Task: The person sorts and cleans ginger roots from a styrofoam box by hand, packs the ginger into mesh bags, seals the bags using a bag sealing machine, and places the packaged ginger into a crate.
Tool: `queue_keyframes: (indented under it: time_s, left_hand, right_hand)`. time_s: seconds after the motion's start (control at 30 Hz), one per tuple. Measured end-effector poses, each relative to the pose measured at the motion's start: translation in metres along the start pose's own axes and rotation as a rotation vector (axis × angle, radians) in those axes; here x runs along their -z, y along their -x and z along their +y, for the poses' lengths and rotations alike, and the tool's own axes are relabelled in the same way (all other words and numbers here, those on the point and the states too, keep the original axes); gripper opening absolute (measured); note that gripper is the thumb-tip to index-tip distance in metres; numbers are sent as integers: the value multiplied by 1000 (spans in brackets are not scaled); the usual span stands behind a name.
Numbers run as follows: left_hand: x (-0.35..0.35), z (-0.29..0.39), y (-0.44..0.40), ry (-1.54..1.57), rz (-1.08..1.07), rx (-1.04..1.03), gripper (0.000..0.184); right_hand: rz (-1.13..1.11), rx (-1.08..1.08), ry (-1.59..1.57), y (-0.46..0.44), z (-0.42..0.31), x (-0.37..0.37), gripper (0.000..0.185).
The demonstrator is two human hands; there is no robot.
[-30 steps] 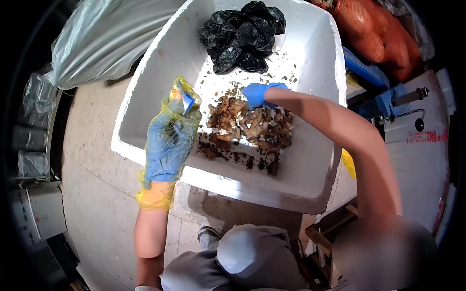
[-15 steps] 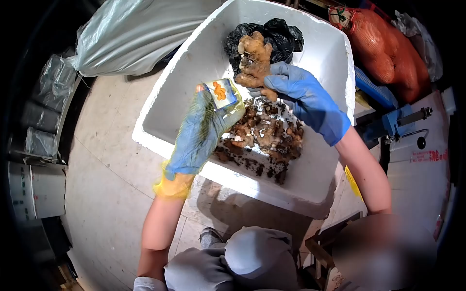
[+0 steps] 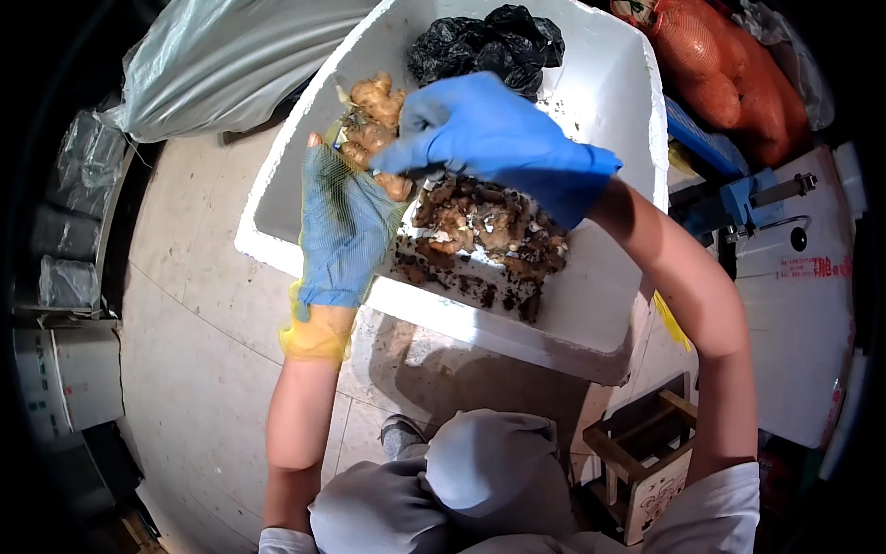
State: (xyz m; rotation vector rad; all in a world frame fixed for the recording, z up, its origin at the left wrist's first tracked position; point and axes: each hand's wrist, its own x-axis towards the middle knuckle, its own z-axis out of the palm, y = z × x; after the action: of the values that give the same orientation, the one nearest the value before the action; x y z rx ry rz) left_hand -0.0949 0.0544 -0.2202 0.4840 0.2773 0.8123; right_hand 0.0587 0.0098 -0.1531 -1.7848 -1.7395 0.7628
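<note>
My left hand (image 3: 346,226), in a blue glove under a yellow mesh bag, is at the left rim of the white foam box (image 3: 591,346). A knobbly ginger root (image 3: 374,120) lies against its fingers, over the box's left side. My right hand (image 3: 494,138), in a blue glove, reaches across the box with its fingers closed on the lower part of the same root. Below, more brown roots (image 3: 480,226) and dark soil crumbs lie in the box. A crumpled black plastic bag (image 3: 489,46) sits at its far end.
A wooden stool (image 3: 637,452) stands at the lower right. Beyond the box are a red mesh sack (image 3: 729,78) and a blue metal tool (image 3: 743,208). A grey plastic-covered bundle (image 3: 226,69) is at the upper left, and clear packages (image 3: 78,212) are at the far left.
My right hand picked a root from the box and brought it left to my left hand. The printed white card seen in my left hand before is now hidden.
</note>
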Motion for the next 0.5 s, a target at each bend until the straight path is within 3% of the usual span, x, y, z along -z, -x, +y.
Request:
queue_keyframes:
  time_s: [0.03, 0.07, 0.13, 0.2, 0.27, 0.33, 0.4, 0.5]
  left_hand:
    - [13, -1, -4, 119, -86, 1, 47]
    - [10, 0, -3, 124, -83, -3, 47]
    - [-2, 0, 2, 314, -63, -12, 42]
    - [4, 3, 3, 282, -57, 24, 40]
    - [0, 3, 6, 396, -85, 75, 42]
    - [3, 4, 5, 411, -98, 112, 44]
    - [3, 4, 5, 349, -32, 80, 48]
    - [1, 3, 8, 324, -47, 70, 50]
  right_hand:
    - [116, 61, -282, 0, 9, 1, 26]
    - [239, 57, -362, 4, 11, 7, 36]
    - [428, 101, -660, -2, 33, 8, 34]
    - [325, -176, -552, -19, 80, 1, 31]
    - [-59, -227, 118, -39, 131, -17, 28]
    - [-465, -326, 387, -32, 170, -41, 29]
    - [-749, -249, 612, -24, 209, -66, 41]
    - [-544, -249, 380, -7, 243, -99, 55]
